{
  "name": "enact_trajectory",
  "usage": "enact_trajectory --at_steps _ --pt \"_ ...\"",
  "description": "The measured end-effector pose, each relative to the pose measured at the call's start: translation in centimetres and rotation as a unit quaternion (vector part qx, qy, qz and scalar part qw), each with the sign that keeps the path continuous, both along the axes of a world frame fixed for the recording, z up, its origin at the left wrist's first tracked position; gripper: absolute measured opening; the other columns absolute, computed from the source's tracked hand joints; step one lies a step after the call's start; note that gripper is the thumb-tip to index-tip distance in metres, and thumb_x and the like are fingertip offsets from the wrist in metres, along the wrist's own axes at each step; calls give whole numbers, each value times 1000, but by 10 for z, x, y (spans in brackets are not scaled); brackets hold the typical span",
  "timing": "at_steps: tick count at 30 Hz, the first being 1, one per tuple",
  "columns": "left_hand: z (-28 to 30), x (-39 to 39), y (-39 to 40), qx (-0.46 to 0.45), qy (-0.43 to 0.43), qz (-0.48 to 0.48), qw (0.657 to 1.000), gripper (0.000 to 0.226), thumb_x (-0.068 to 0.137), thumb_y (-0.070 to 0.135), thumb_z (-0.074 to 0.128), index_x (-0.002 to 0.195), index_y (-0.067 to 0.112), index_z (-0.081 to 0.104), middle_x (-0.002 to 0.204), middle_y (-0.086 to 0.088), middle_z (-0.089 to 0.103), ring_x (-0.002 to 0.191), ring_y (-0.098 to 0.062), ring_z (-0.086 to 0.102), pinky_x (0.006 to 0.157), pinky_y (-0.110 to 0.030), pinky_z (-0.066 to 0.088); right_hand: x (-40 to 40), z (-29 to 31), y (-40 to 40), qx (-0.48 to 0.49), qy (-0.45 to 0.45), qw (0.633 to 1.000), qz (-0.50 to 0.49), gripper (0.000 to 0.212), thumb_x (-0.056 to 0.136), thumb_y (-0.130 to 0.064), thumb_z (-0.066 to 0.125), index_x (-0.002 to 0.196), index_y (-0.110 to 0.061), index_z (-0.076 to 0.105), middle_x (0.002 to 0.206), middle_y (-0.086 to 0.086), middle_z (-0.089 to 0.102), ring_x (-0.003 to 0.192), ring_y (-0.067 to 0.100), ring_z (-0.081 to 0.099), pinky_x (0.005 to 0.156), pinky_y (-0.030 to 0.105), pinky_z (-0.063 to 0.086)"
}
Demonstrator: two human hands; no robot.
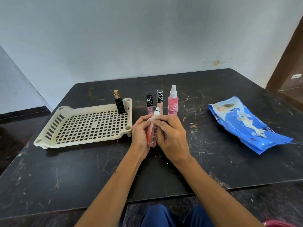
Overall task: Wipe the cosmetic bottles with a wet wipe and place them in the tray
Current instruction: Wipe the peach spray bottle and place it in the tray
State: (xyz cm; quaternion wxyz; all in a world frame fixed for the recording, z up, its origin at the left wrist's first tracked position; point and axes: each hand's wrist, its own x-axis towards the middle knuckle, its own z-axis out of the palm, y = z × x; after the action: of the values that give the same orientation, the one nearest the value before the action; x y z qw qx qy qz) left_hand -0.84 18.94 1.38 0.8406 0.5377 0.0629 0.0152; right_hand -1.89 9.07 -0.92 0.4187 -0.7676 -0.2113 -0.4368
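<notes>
My left hand [141, 133] grips a slim clear bottle with orange-pink liquid [151, 136] above the table's middle. My right hand [172, 136] pinches a small white wet wipe [155, 119] against the bottle's neck, just under its silver-white cap. A cream perforated tray [82, 126] lies to the left. A black bottle with a gold cap [119, 104] stands in its far right corner. Behind my hands stand a black-capped lip gloss tube [149, 103], a taller tube with a striped cap [159, 99] and a pink spray bottle [173, 101].
A blue pack of wet wipes [246, 123] lies on the right of the dark marble table [82, 169]. A pale wall stands behind the table and a brown door [290, 71] is at the far right. My knees show below the front edge.
</notes>
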Motion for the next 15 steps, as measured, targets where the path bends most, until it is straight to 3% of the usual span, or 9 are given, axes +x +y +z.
enact_trajectory --at_steps 5,9,15 --pt "1 -2 0 8 -9 -13 1000 22 93 4 41 97 8 63 80 -10 65 64 -16 63 57 -25 52 2 -3 0 28 27 999 -31 28 87 -3 50 106 2 70 104 11 67 98 18 60 90 20 48" --pt "-1 0 1 -21 9 3 1000 21 93 7 42 96 10 62 82 -11 66 68 -19 64 62 -29 53 1 -3 -2 51 28 998 -2 22 78 6 63 97 2 73 94 11 69 88 18 66 80 25 55" --pt "-1 0 0 -19 11 -5 1000 20 93 8 41 96 8 62 83 -13 65 71 -22 62 67 -32 51 1 -3 -2 69 35 997 -7 20 77 4 63 94 1 73 92 10 69 85 18 66 80 25 55"
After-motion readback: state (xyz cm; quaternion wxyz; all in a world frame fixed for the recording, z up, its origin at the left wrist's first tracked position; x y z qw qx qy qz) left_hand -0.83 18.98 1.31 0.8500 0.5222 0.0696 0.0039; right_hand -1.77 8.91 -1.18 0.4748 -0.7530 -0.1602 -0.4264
